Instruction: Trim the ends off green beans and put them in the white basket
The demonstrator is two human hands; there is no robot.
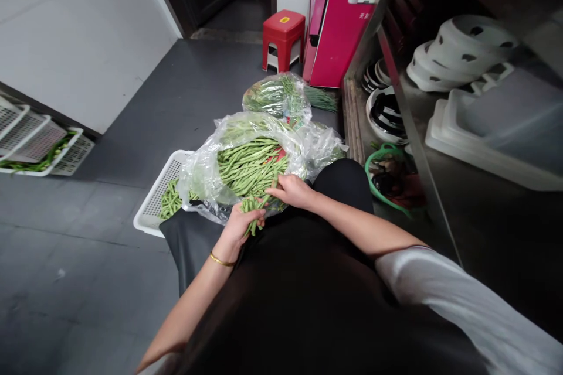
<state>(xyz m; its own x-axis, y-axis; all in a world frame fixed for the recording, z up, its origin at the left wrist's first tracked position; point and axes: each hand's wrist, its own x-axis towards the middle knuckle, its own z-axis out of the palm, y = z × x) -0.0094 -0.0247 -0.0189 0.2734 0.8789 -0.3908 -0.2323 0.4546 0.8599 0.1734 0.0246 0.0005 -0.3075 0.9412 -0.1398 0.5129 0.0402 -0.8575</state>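
Observation:
A bunch of green beans (251,206) is gripped in my left hand (240,224), its fingers wrapped round the stems near my lap. My right hand (294,192) is closed just to the right and slightly above, its fingertips pinching green beans at the edge of the bunch. Directly beyond both hands lies an open clear plastic bag (200,173), with a heap of long green beans (250,167) inside. To the left, partly behind the bag, a white perforated basket (152,211) holds shorter green bean pieces (170,202).
Another plastic bag of greens (275,96) lies farther back, before a red stool (285,32) and a pink cabinet (338,29). White baskets (73,155) stand at far left. A green-rimmed basket (372,179) and metal shelving (440,199) with white containers (461,50) line the right.

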